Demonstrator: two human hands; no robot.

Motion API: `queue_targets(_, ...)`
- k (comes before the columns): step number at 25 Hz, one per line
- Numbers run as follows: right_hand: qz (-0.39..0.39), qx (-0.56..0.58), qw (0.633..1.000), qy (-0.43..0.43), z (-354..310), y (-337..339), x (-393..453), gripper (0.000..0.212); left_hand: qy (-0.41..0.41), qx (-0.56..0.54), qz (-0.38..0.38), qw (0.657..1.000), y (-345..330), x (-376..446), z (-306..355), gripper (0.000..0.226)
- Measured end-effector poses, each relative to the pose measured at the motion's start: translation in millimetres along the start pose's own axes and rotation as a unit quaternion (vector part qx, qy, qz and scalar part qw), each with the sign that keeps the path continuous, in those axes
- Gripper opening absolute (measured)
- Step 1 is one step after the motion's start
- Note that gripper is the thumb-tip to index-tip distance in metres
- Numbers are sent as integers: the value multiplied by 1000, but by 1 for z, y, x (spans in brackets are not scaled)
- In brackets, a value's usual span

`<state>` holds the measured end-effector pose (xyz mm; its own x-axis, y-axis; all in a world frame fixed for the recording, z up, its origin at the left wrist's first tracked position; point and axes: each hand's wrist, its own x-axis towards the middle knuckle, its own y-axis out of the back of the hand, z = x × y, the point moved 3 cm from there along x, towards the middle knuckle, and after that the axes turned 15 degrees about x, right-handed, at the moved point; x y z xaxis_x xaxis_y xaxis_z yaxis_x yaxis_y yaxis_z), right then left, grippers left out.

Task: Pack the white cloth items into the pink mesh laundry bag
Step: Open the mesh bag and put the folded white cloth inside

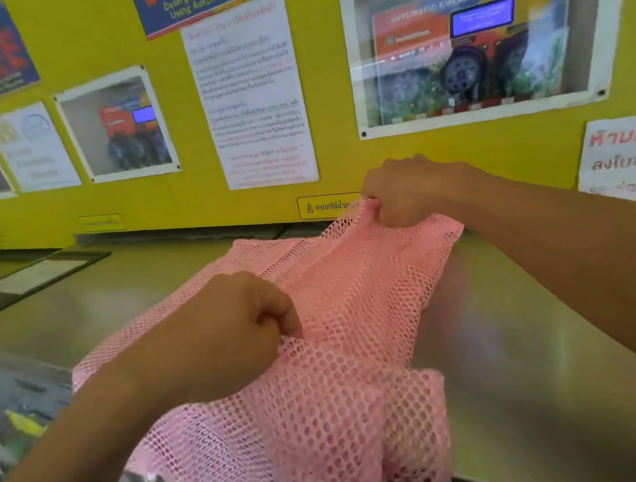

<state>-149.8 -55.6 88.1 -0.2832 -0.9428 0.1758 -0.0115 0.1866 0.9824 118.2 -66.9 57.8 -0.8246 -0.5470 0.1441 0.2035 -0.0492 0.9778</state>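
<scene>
Fingers (pixel 279 322) of the left hand (pixel 223 335) curl tight and pinch the pink mesh bag (pixel 327 364); the right hand (pixel 408 193) pinches its far edge. It lies floppy and light on the shiny counter (pixel 530 332). Grab the edges. No white cloth shows.

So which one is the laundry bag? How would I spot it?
Find the shiny metal counter under the yellow wall. The laundry bag lies spread across it, gripped by the left hand near you and the right hand at its far end. It is the only pink thing, and full of little holes like a net.
</scene>
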Motion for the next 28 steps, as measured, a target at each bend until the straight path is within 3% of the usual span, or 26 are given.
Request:
queue_targets(2,1,-4,1000,8,-4,-1,0,16,35,76,12,996,5,-2,-7,29)
queue_targets(5,6,-1,1000,14,-8,-3,1,14,94,140,-32,985,4,-7,-6,63)
queue_targets(8,12,8,1000,20,-9,-5,2,10,107,159,-124,974,-3,-11,3,77)
queue_targets(11,12,20,1000,15,-7,-7,5,13,93,78,-185,975,-9,-16,1,69)
queue_targets(13,18,24,999,17,-8,-8,8,13,119,14,-148,982,-9,-16,-13,58)
queue_targets(16,24,16,999,18,-13,-8,19,13,152,2,-54,987,0,-12,-43,43)
queue_targets(20,46,-46,998,22,-33,-3,51,13,63,-37,-57,996,11,-13,-79,9)
queue_targets(23,55,-97,993,34,-54,-4,88,12,-13,-155,-88,984,19,-18,-114,21)
queue_targets(28,71,-157,984,50,-110,-22,158,17,-12,-253,-73,965,20,-17,-203,31)
